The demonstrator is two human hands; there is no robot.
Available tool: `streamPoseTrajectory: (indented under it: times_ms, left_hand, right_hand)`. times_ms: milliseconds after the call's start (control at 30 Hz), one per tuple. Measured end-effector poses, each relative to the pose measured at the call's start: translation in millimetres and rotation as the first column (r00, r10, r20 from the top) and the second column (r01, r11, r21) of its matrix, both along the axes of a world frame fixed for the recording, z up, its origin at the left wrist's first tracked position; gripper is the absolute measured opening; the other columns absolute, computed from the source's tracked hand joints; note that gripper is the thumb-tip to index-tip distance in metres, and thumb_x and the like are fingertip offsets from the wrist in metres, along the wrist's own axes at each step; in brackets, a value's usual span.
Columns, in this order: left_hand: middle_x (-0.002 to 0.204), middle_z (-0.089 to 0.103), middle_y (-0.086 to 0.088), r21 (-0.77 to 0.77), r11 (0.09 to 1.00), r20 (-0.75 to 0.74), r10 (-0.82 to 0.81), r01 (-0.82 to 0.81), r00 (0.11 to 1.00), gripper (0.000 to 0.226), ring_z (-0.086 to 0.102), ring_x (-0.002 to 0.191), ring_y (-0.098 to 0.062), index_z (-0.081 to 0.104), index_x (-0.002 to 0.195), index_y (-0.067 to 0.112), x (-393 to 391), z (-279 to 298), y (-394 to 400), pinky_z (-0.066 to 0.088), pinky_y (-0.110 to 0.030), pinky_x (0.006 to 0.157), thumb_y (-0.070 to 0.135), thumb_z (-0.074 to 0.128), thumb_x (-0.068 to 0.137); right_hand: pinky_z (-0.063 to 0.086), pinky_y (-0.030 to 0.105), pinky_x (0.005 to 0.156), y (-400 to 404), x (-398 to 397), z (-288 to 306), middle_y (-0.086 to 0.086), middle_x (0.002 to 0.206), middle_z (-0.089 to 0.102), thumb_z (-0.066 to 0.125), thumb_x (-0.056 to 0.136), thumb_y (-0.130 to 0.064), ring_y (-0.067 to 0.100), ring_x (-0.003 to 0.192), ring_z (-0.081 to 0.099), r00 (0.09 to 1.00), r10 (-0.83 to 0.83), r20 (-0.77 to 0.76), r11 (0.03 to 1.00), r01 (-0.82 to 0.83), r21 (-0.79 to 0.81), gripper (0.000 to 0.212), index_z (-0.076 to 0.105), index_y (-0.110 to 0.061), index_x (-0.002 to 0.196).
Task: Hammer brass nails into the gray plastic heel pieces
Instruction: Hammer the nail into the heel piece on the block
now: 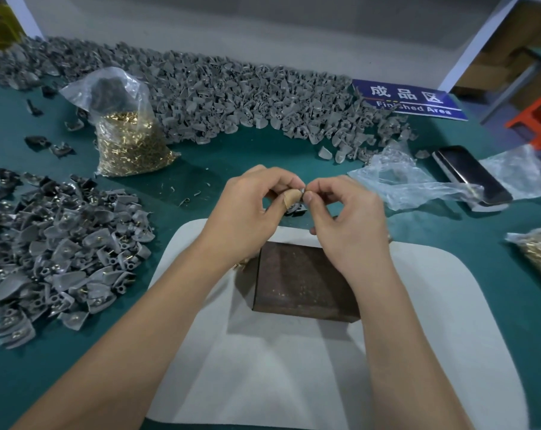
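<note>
hands (247, 209) 2 | nail bags (129, 141) 2 | heel piles (58, 252) 2 | phone (474, 175) 1 | block (303, 283) 1

A green-covered table (200, 156) carries a white mat (294, 367) with a dark block (303, 283) on it. Gray heel pieces (232, 88) heap along the back and left (61, 243), beside a bag of brass nails (129, 141), a phone (474, 175) and a blue sign (408, 99).

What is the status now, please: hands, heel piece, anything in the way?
Left hand and right hand pinch one small heel piece between fingertips, above the metal block. No hammer in view. Nothing blocking.
</note>
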State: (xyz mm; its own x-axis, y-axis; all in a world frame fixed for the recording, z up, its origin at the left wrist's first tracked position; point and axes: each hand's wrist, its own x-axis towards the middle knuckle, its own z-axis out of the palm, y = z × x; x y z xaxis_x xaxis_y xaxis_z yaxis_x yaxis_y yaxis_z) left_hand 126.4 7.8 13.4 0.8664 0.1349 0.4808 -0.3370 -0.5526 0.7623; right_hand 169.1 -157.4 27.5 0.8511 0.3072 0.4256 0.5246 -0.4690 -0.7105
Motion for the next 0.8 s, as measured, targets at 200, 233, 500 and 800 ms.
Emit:
streamPoseTrajectory:
  times_ms: [200, 233, 500, 800]
  left_hand:
    - [0.091, 0.072, 0.015, -0.082, 0.995, -0.025, 0.046, -0.048, 0.999, 0.012, 0.068, 0.091, -0.01, 0.073, 0.102, 0.029, -3.6, 12.4, -3.9, 0.055, -0.03, 0.083, 0.019, 0.071, 0.094]
    - [0.09, 0.072, 0.015, -0.092, 0.995, -0.032, 0.041, -0.044, 0.999, 0.012, 0.068, 0.091, -0.009, 0.073, 0.101, 0.029, -5.7, 15.2, -5.3, 0.056, -0.03, 0.083, 0.019, 0.071, 0.094]
    - [0.094, 0.074, 0.018, -0.275, 0.961, -0.03, 0.007, -0.015, 1.0, 0.013, 0.07, 0.091, -0.004, 0.072, 0.1, 0.027, -66.0, 12.2, -26.4, 0.049, -0.012, 0.082, 0.015, 0.07, 0.096]
    - [0.094, 0.076, 0.013, -0.368, 0.928, -0.031, 0.053, -0.061, 0.998, 0.011, 0.071, 0.089, -0.008, 0.072, 0.099, 0.029, -100.2, 2.5, -35.9, 0.051, -0.015, 0.081, 0.02, 0.068, 0.095]
  right_hand:
    - [0.062, 0.034, 0.053, 2.0, -5.5, 5.9, 0.005, 0.095, 0.068, 0.068, 0.098, -0.009, 0.015, 0.086, 0.067, 0.977, 0.056, -0.206, 0.972, -0.006, 0.234, 0.008, 0.073, -0.014, 0.098]
    - [0.061, 0.033, 0.053, 1.5, -8.2, 8.4, 0.006, 0.095, 0.069, 0.067, 0.098, -0.009, 0.014, 0.085, 0.067, 0.971, 0.061, -0.231, 0.965, 0.002, 0.263, 0.007, 0.074, -0.012, 0.099]
    - [0.052, 0.025, 0.059, -16.9, -62.4, 13.7, -0.007, 0.084, 0.071, 0.071, 0.093, -0.014, 0.009, 0.074, 0.061, 0.976, 0.056, -0.21, 0.969, -0.003, 0.245, 0.008, 0.075, -0.02, 0.089]
    - [0.043, 0.023, 0.072, -18.0, -92.7, 11.6, -0.016, 0.081, 0.068, 0.073, 0.09, -0.017, 0.006, 0.073, 0.057, 0.998, 0.031, -0.062, 0.994, -0.025, 0.107, 0.007, 0.076, -0.023, 0.087]
